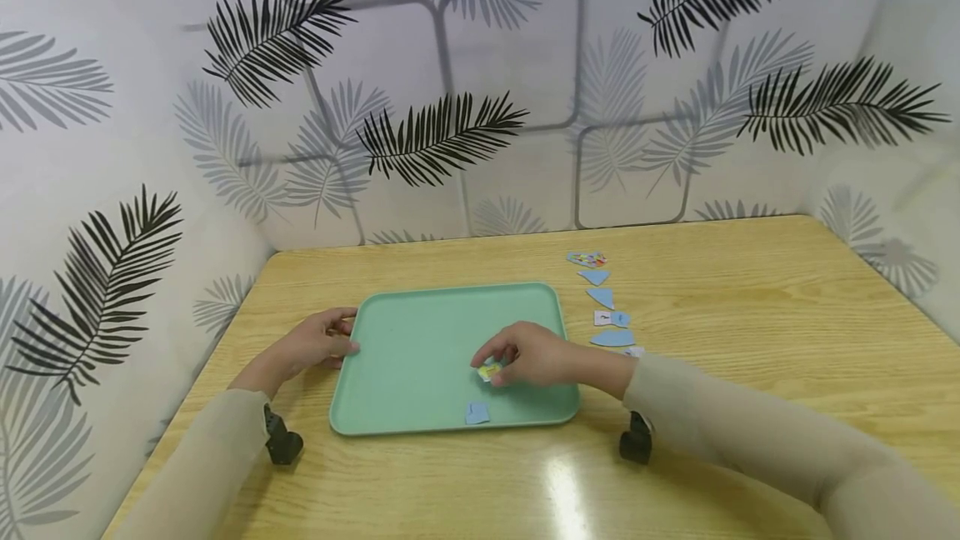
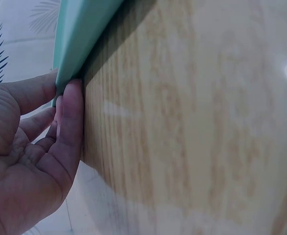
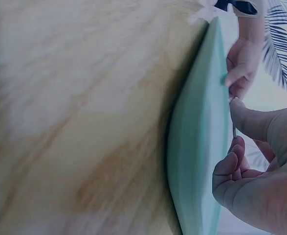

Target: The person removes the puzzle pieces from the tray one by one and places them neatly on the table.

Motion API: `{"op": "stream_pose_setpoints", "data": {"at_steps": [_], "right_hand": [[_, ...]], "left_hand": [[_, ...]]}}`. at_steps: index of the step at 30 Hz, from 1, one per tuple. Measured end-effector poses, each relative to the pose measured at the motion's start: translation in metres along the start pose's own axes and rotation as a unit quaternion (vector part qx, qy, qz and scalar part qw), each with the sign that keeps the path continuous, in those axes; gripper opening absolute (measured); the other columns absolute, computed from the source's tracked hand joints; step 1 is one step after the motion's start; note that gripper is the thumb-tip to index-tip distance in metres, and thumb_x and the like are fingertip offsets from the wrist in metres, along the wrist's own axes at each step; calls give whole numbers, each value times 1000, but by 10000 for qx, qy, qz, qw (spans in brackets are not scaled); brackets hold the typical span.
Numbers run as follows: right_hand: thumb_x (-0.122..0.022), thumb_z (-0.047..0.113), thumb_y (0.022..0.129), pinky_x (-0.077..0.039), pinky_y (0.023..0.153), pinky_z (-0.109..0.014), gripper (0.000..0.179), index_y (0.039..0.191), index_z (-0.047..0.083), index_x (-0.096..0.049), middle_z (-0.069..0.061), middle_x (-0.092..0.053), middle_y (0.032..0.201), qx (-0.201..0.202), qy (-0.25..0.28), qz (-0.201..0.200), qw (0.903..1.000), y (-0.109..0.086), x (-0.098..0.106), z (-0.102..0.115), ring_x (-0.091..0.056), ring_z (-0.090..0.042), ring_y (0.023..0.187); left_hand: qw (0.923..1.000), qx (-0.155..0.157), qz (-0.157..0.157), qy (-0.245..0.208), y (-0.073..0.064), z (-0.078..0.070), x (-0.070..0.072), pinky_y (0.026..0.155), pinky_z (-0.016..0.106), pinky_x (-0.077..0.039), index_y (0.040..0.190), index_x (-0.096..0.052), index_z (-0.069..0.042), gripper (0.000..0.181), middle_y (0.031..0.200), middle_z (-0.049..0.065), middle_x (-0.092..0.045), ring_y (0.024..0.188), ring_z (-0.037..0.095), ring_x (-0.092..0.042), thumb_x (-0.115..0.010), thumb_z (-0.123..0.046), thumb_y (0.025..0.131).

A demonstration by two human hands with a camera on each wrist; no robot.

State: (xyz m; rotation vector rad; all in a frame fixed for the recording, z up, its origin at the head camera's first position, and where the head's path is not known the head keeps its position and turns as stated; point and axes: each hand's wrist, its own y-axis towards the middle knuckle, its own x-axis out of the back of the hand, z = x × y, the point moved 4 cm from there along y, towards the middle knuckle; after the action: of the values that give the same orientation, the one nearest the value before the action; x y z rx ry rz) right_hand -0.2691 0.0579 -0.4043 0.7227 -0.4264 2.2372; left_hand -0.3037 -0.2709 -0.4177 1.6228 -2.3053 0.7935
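Note:
A green rectangular tray point(image 1: 420, 357) lies on the wooden table. My left hand point(image 1: 315, 342) grips its left rim, thumb on one side and curled fingers against the other, as the left wrist view of that hand point(image 2: 40, 147) shows. Over the tray's right half, my right hand point(image 1: 528, 354) pinches a small yellow, white and blue flat piece point(image 1: 490, 371), perhaps a puzzle piece. From the right wrist, this piece appears only as a thin edge between thumb and fingertips. A light-blue piece point(image 1: 476, 413) lies in the tray by its near rim.
Right of the tray runs a column of several flat pieces, among them a multicoloured one point(image 1: 587, 259), a blue triangle point(image 1: 595, 277) and a white-and-blue one point(image 1: 612, 318). My right forearm partly covers the nearest. A leaf-patterned wall point(image 1: 510, 65) stands behind the wooden table point(image 1: 750, 298).

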Motion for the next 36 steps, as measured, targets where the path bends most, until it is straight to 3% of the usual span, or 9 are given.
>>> {"op": "stream_pose_setpoints", "data": {"at_steps": [9, 15, 27, 36], "right_hand": [[-76, 7, 84, -45, 67, -31, 27, 109, 16, -75, 1, -60, 95, 40, 137, -184, 9997, -20, 17, -6, -53, -20, 85], [-76, 8, 84, -47, 70, -33, 26, 110, 14, -74, 0, -59, 96, -61, 195, -263, 9994, -34, 23, -13, -52, -20, 87], [-75, 10, 85, -44, 66, -31, 28, 112, 9, -73, -3, -62, 98, -123, 192, -797, 9966, -64, 47, -27, -52, -22, 86], [-76, 9, 84, -40, 62, -27, 29, 113, 6, -72, -1, -57, 84, -131, 127, -1000, 9948, -82, 63, -40, -46, -19, 76]], "left_hand": [[10000, -10, 2, 31, 1, -1, 1, 75, 34, -52, 151, -28, 1, 67, 116, 17, -40, 97, 26, -46, -63, -5, 94], [10000, 10, 43, 1, -2, -1, -1, 75, 35, -52, 151, -26, 1, 69, 116, 16, -39, 97, 25, -46, -63, -7, 94], [10000, -32, 33, -5, -3, -1, -1, 77, 36, -52, 151, -26, 1, 68, 117, 17, -40, 99, 26, -46, -63, -6, 94], [10000, 17, -29, 46, -2, -1, -1, 75, 34, -52, 151, -27, 1, 68, 116, 17, -41, 98, 25, -47, -63, -6, 94]]}}
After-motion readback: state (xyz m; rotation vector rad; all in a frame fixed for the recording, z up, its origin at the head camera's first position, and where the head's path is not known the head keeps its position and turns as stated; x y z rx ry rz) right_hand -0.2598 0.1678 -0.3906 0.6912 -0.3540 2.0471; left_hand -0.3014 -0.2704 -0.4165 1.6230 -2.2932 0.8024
